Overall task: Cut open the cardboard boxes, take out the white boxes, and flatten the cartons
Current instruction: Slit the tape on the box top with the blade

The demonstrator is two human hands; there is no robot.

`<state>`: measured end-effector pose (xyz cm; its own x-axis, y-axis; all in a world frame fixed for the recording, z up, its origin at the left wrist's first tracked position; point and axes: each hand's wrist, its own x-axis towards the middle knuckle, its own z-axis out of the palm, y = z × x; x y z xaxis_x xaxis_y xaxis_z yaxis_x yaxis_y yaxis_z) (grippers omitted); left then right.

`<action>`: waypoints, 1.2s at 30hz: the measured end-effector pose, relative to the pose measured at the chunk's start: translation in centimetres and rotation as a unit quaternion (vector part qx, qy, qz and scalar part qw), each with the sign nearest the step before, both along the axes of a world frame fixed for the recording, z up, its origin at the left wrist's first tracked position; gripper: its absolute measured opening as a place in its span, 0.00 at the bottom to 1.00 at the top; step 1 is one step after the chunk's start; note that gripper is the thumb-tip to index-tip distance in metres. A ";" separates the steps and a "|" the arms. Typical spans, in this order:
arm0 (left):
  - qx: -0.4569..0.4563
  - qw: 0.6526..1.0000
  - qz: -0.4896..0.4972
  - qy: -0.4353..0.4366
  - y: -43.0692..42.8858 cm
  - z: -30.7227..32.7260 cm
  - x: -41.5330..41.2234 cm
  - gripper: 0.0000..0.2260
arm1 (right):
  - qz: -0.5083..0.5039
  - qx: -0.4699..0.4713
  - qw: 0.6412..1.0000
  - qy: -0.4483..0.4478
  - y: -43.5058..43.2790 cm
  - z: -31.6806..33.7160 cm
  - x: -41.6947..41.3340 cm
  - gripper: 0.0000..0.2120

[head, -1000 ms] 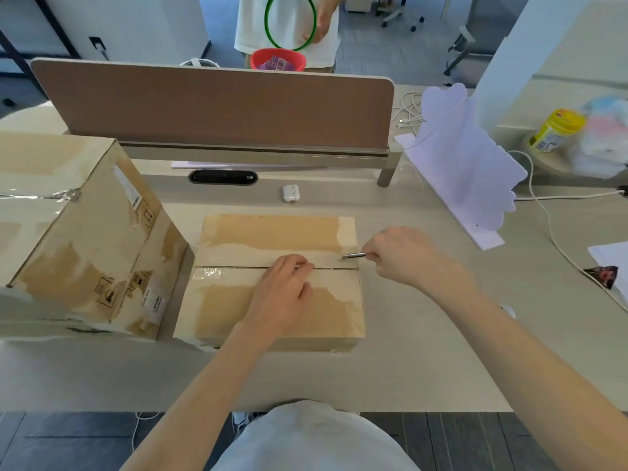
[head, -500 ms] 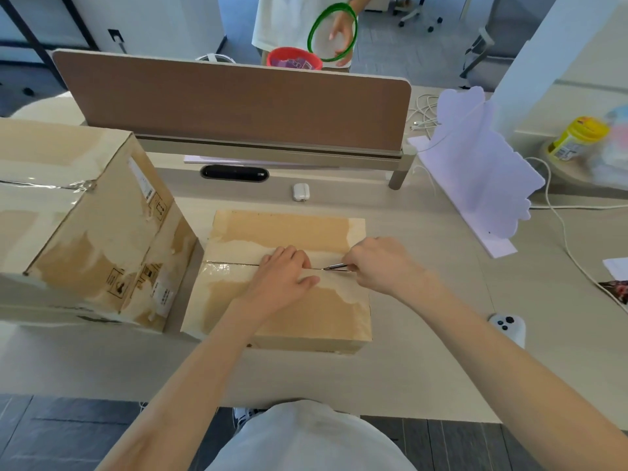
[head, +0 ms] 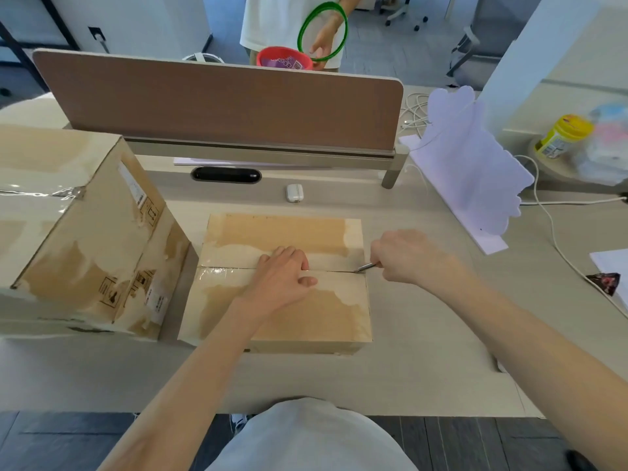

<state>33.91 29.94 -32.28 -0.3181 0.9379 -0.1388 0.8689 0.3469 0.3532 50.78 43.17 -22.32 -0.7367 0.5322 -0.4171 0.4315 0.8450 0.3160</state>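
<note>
Low cardboard box (head: 278,317) sits on the table (head: 424,362); left hand (head: 282,277) presses its lid, fingers (head: 289,254) lax, holding nothing; right hand (head: 404,256) pinches a knife (head: 366,266) at the seam's (head: 231,267) right end — board prob. stiff, light; brace the lid.

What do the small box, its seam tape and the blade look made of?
Small box: matte brown cardboard, top layer peeled in pale patches. Tape: clear glossy plastic film, wrinkled, catching light. Blade: thin, grey, shiny, probably metal.

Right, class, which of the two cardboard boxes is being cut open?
The low box in the middle: the left hand rests on it, the right hand holds a blade at its seam. The tall box stands untouched.
</note>
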 end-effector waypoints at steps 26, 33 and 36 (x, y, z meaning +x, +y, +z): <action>0.050 0.987 -0.149 0.017 0.8 0.9 4.9 0.25 | -0.228 -0.233 0.874 0.361 -3.0 -6.1 8.3 0.17; -0.010 0.990 -0.138 0.019 1.9 1.4 5.3 0.22 | -0.231 -0.230 0.875 0.358 -3.5 -5.8 7.7 0.19; -0.054 0.992 -0.112 -0.029 3.2 1.5 5.0 0.19 | -0.225 -0.229 0.879 0.352 -3.6 -5.5 7.4 0.21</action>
